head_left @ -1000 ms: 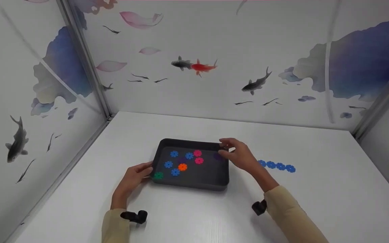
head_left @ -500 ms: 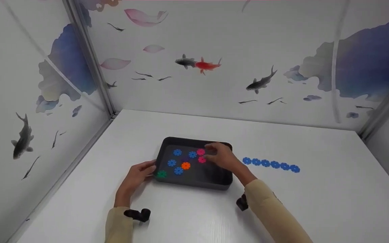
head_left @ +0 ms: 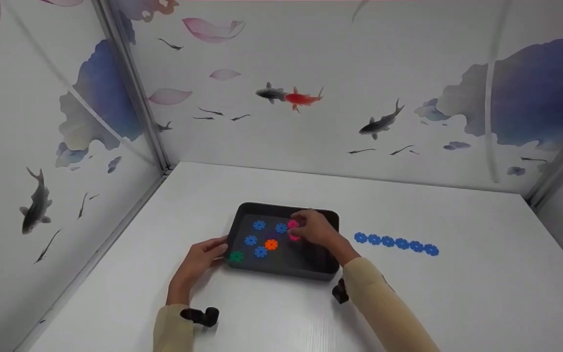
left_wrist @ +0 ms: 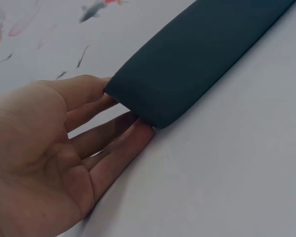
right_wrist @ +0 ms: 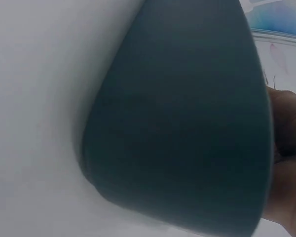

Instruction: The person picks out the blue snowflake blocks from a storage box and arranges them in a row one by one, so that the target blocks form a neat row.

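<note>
A shallow dark grey tray [head_left: 306, 254] lies on the white table, with several small notched plastic discs like toy building flakes in it. My left hand [head_left: 203, 254] grips the tray's left end; in the left wrist view its fingertips [left_wrist: 140, 133] meet the end wall and the rim corner. Over the back right of the tray is my right hand [head_left: 314, 228], thumb and forefinger apart beside two pink discs [head_left: 293, 224]. Around these lie blue discs [head_left: 259, 225], an orange disc [head_left: 271, 244] and a green disc [head_left: 236, 256]. The tray wall [right_wrist: 177, 133] covers most of that hand in the right wrist view.
To the right of the tray, several blue discs [head_left: 388, 241] lie on the table [head_left: 399, 298] in one straight, slightly slanting row. White walls [head_left: 311, 146] painted with fish and petals close off the back and left sides.
My right hand has moved left from the tray's right rim to the pink discs, uncovering the near end of the blue row. My left hand stays on the tray; the head view shifts slightly.
</note>
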The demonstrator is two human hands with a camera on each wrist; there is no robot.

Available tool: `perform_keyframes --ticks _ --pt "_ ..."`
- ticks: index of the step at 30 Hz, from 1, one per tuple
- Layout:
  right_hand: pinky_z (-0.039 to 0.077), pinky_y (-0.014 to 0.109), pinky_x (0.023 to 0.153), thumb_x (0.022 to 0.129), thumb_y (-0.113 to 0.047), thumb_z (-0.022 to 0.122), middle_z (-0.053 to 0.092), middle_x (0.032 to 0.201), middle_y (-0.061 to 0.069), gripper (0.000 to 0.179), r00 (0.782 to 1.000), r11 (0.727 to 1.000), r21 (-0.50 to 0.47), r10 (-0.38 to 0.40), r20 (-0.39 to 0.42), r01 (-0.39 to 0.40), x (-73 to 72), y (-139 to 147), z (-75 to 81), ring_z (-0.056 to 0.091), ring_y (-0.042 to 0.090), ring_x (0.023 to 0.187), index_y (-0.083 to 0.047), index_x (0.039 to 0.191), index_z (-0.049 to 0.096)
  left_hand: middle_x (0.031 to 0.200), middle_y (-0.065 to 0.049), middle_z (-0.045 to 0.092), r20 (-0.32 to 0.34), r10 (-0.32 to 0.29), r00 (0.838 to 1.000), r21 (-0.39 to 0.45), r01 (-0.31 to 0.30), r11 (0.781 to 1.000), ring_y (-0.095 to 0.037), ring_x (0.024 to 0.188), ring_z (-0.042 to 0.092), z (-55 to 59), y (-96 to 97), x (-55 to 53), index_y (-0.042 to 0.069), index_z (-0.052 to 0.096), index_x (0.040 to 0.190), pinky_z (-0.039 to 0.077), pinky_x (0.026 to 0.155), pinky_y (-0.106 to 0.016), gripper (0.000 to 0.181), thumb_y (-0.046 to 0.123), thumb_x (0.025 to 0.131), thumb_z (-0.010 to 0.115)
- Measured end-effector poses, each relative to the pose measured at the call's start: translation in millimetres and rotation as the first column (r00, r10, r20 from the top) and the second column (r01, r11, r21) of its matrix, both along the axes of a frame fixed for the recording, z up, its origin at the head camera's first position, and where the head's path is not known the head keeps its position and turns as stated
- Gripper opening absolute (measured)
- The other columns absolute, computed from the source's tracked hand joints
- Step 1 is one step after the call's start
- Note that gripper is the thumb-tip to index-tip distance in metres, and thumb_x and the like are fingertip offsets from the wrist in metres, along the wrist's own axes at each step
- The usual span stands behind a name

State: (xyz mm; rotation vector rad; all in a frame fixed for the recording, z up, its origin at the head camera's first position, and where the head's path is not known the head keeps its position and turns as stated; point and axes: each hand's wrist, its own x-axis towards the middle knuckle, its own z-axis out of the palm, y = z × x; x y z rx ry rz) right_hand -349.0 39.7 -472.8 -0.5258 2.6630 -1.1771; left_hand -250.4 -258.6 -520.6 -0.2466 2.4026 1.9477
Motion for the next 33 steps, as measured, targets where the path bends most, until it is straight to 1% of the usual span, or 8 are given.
perform_keyframes --ticks 6,11,14,18,21,25,33 --pt "0.056 0.042 0.101 0.091 -0.020 0.074 0.067 0.128 0.011 0.045 0.999 1.000 -0.005 -0.023 0.033 0.023 -7.1 -6.5 -8.0 0.065 0.023 0.107 -0.008 0.133 0.063 0.146 -0.016 0.056 -0.014 -0.019 1.000 0.006 0.019 1.000 -0.030 0.131 0.057 -1.8 0.0 1.2 0.007 0.060 0.139 0.053 0.105 -0.041 0.041 0.021 0.100 0.062" --pt "0.058 0.039 0.097 0.092 -0.020 0.074 0.069 0.124 0.011 0.043 0.999 1.000 -0.008 -0.022 0.048 0.022 -10.1 -10.6 -14.7 0.065 0.021 0.100 -0.008 0.132 0.064 0.147 -0.016 0.056 0.000 -0.022 1.000 0.002 0.022 1.000 -0.030 0.131 0.058 -3.3 -1.8 2.3 0.007 0.060 0.139 0.053 0.105 -0.042 0.042 0.022 0.100 0.063" --pt "0.059 0.039 0.094 0.091 -0.018 0.074 0.069 0.121 0.012 0.043 0.999 1.000 -0.014 -0.021 0.042 0.021 -12.0 -14.0 -14.6 0.064 0.022 0.097 -0.007 0.131 0.064 0.146 -0.015 0.057 0.006 -0.008 1.000 0.007 0.008 1.000 -0.029 0.129 0.059 -2.9 -2.7 1.2 0.008 0.061 0.138 0.053 0.105 -0.042 0.041 0.021 0.100 0.063" --pt "0.059 0.040 0.092 0.090 -0.016 0.075 0.070 0.119 0.014 0.042 0.999 1.000 -0.018 -0.014 0.035 0.015 -14.7 -17.6 -13.0 0.065 0.024 0.098 -0.005 0.129 0.066 0.144 -0.016 0.058 -0.001 -0.003 1.000 0.014 0.003 1.000 -0.027 0.125 0.061 -1.6 -1.7 0.0 0.007 0.061 0.137 0.055 0.103 -0.041 0.040 0.020 0.100 0.062" --pt "0.058 0.040 0.093 0.089 -0.017 0.076 0.070 0.119 0.014 0.039 0.999 0.999 -0.027 -0.017 0.047 0.019 -17.5 -17.6 -14.3 0.065 0.024 0.099 -0.006 0.126 0.068 0.144 -0.018 0.058 -0.014 -0.008 1.000 0.016 0.008 1.000 -0.027 0.123 0.062 -0.5 -0.2 0.4 0.005 0.061 0.137 0.056 0.102 -0.042 0.040 0.019 0.100 0.062" --pt "0.057 0.040 0.094 0.089 -0.017 0.077 0.070 0.118 0.012 0.035 0.997 0.999 -0.033 -0.034 0.075 0.037 -21.7 -17.1 -17.7 0.063 0.023 0.097 -0.008 0.122 0.071 0.143 -0.018 0.059 -0.020 -0.006 1.000 0.012 0.006 1.000 -0.027 0.123 0.062 -0.4 -0.1 0.2 0.005 0.061 0.137 0.056 0.101 -0.041 0.040 0.019 0.100 0.062" --pt "0.057 0.041 0.096 0.089 -0.017 0.077 0.069 0.120 0.014 0.034 0.995 0.999 -0.025 -0.030 0.092 0.033 -22.5 -20.1 -17.9 0.062 0.025 0.100 -0.011 0.122 0.073 0.143 -0.018 0.058 -0.021 -0.009 1.000 0.009 0.009 1.000 -0.028 0.124 0.062 -2.1 -2.0 0.3 0.005 0.062 0.136 0.055 0.102 -0.042 0.039 0.018 0.100 0.062"
